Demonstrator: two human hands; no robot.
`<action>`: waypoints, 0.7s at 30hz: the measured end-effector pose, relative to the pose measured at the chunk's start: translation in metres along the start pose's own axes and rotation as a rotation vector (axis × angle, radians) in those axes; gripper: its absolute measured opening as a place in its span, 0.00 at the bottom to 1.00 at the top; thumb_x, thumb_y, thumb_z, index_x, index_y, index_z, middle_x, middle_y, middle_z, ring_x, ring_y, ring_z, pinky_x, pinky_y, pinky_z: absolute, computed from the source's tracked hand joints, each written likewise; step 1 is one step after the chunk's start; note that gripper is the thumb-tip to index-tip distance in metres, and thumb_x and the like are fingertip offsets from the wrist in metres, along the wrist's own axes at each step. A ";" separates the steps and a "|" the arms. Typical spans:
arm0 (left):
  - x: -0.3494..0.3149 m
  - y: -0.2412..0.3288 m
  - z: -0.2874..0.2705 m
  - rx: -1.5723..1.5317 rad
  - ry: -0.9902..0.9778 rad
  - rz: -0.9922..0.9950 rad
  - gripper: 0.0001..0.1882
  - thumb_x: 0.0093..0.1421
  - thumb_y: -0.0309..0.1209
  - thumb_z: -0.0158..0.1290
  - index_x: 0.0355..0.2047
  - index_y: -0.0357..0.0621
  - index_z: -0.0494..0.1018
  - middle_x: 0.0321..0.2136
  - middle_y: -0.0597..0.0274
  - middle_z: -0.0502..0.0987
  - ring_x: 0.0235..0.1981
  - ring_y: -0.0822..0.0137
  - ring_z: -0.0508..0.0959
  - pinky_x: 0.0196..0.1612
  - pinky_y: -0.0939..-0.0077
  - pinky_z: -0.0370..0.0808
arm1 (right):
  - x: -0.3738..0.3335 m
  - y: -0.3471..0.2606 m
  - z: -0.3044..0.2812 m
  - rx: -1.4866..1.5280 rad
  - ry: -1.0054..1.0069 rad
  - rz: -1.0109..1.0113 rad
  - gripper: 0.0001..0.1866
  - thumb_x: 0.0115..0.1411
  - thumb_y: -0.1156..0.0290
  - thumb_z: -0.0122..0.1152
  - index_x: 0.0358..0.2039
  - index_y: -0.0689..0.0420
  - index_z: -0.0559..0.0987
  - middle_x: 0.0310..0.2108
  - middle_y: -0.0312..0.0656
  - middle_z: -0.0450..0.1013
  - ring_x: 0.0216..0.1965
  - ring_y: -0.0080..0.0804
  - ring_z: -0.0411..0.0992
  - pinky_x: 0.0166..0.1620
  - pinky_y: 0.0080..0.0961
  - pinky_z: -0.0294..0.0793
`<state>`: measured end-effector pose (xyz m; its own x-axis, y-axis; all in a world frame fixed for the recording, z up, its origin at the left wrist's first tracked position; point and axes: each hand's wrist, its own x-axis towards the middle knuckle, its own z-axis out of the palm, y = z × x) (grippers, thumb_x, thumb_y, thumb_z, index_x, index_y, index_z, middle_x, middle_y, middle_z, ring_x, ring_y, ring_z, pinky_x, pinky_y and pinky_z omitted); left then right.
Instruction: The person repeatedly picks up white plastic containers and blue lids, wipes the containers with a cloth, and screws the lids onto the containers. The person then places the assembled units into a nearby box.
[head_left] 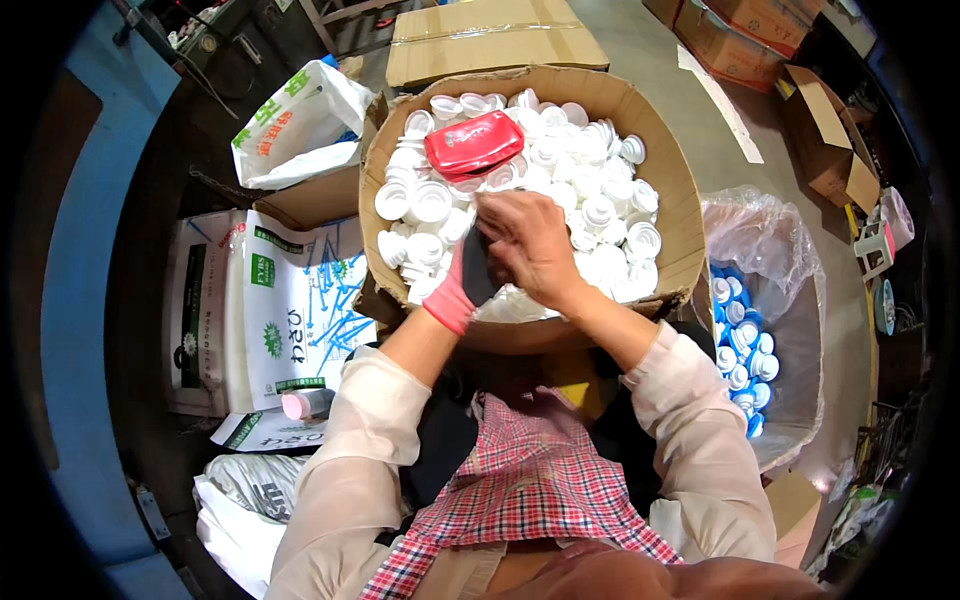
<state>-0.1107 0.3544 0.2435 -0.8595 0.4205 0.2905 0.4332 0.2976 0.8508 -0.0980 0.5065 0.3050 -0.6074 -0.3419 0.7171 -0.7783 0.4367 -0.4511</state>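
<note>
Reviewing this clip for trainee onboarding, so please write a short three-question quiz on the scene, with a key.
1. True or false: the red pouch lies on the white plastic caps.
2. Which of the person's own hands wears the pink-and-black glove?
3. Where are the blue-and-white plastic pieces, relative to the cardboard box of white caps? A) left; B) right; C) inside it.

Key: 1 true; 2 the left hand; 3 B.

Bright centre, black corners, bent edges

Green and orange characters (266, 140) mark the white plastic bag (335, 105). Black lettering (296, 335) and green labels (262, 272) mark the white plastic sack (263, 312).
</note>
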 end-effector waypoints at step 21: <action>0.028 0.027 0.029 -1.060 0.367 -0.669 0.32 0.68 0.62 0.37 0.48 0.47 0.72 0.44 0.60 0.76 0.44 0.64 0.77 0.45 0.63 0.78 | -0.012 0.018 -0.030 -0.031 0.144 0.196 0.24 0.42 0.81 0.64 0.43 0.56 0.73 0.32 0.46 0.70 0.37 0.49 0.72 0.40 0.40 0.72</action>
<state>-0.1152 0.3987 0.2622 -0.9205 0.1477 -0.3618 -0.3825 -0.5300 0.7568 -0.0997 0.5431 0.3045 -0.7153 -0.1268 0.6872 -0.6416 0.5087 -0.5741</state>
